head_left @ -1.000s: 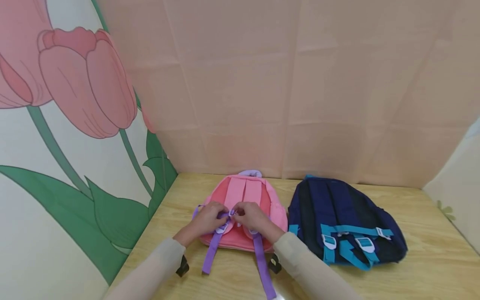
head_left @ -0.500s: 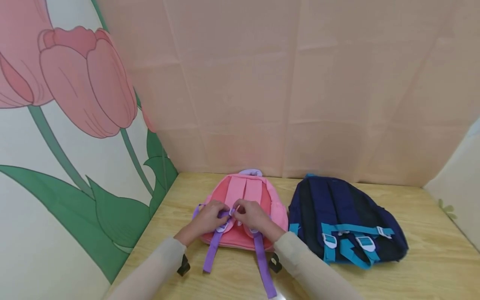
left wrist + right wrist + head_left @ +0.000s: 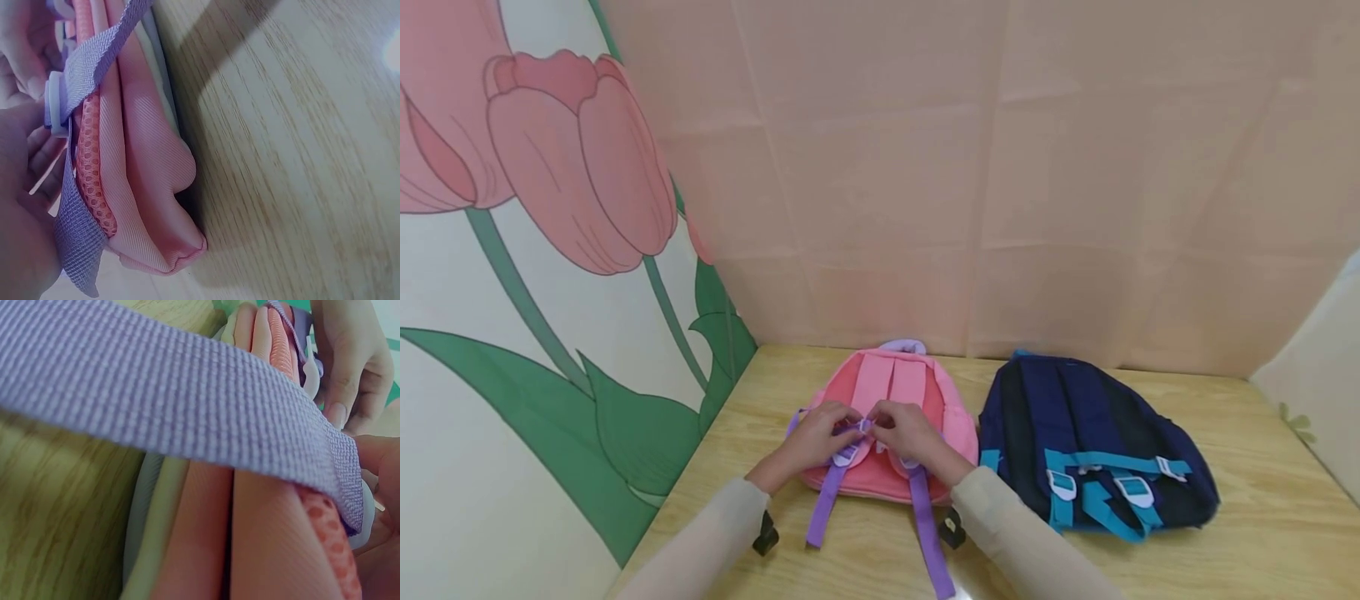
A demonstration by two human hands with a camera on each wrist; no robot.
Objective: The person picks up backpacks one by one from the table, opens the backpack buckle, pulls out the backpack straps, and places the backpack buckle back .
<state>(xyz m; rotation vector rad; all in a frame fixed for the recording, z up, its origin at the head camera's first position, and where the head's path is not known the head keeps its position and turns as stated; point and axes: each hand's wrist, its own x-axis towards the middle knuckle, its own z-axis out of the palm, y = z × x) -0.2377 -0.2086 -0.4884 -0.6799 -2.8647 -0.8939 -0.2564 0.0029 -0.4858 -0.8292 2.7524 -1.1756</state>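
A pink backpack [image 3: 872, 379] lies with its shoulder straps facing up. Over its middle, my left hand [image 3: 811, 437] and right hand [image 3: 913, 435] meet fingertip to fingertip. Between them they pinch a small pale buckle [image 3: 863, 425] on a thin purple strap; the fingers partly hide it. Two loose purple webbing ends [image 3: 825, 504] trail toward me off the bag's lower edge. In the left wrist view a pale plastic adjuster [image 3: 55, 103] on purple webbing [image 3: 94, 62] sits beside the fingers. The right wrist view has wide purple webbing [image 3: 169, 394] crossing the pink bag's side.
A navy backpack [image 3: 1075, 400] with turquoise straps [image 3: 1116, 457] lies close to the pink one's right. Both bags rest on a wood-grain table [image 3: 1262, 467]. Behind stands a beige cloth backdrop [image 3: 880, 183], and a tulip-printed panel [image 3: 580, 167] is on the left.
Both hands stay over the pink backpack's middle. The small buckle has shifted slightly between the fingertips, and the right fingers have moved a little.
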